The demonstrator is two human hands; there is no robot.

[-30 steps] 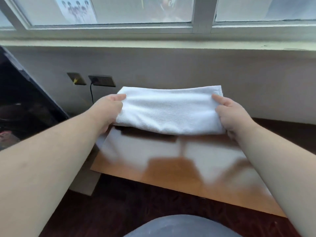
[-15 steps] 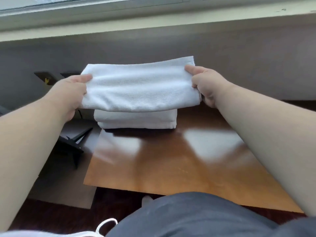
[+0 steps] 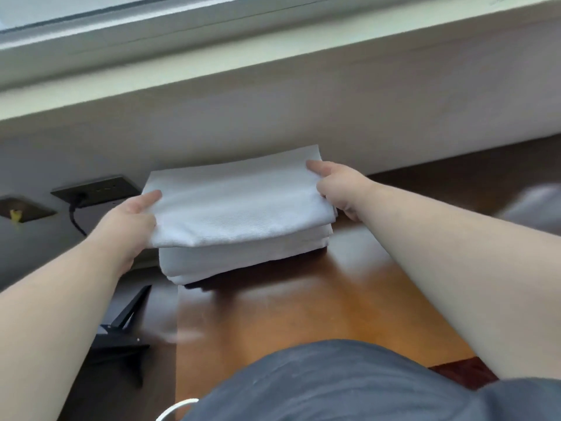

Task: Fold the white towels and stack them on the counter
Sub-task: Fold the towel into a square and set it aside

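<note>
Gripping a folded white towel (image 3: 239, 202) by its two short ends, the left hand (image 3: 130, 220) and right hand (image 3: 340, 186) each pinched an edge, thumb on top, and held it atop the stack of folded towels (image 3: 243, 256) at the far edge of the counter (image 3: 303, 314). The counter was glossy brown wood, set against a pale wall (image 3: 303, 117) beneath a window sill (image 3: 212, 71). A dark wall outlet (image 3: 97, 189) with a black cord (image 3: 74, 217) plugged in sat left of the stack.
</note>
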